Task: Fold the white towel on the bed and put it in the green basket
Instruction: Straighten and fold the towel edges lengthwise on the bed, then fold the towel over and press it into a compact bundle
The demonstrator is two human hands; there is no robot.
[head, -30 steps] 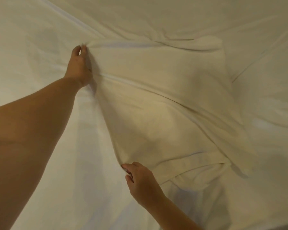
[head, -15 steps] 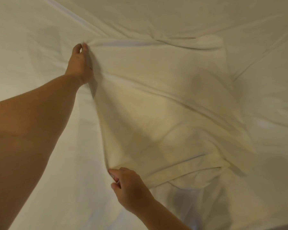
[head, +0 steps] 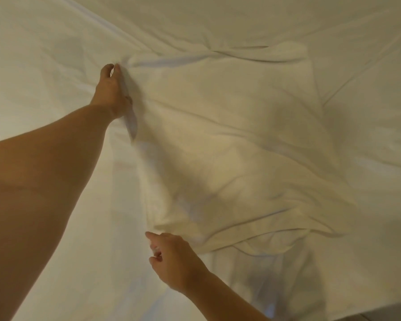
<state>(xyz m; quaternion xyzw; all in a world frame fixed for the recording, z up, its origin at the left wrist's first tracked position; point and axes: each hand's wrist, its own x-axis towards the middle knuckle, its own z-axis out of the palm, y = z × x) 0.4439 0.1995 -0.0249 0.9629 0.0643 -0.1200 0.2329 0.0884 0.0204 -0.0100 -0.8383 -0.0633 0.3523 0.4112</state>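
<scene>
The white towel point(head: 229, 144) lies spread and wrinkled on the bed, its near edge doubled under in a loose fold. My left hand point(head: 110, 91) reaches far out and pinches the towel's far left corner between thumb and fingers. My right hand point(head: 174, 258) is at the near left corner, index finger stretched toward the towel's edge and the other fingers curled. I cannot make out whether it still grips the cloth. The green basket is out of view.
The white bed sheet point(head: 44, 66) fills nearly the whole view, creased, with a seam running diagonally at the upper left. The bed's near edge point(head: 333, 315) shows at the bottom right.
My right hand has pulled the near left corner leftward, so the towel's left edge now runs straighter. My left hand has kept its pinch in the same place.
</scene>
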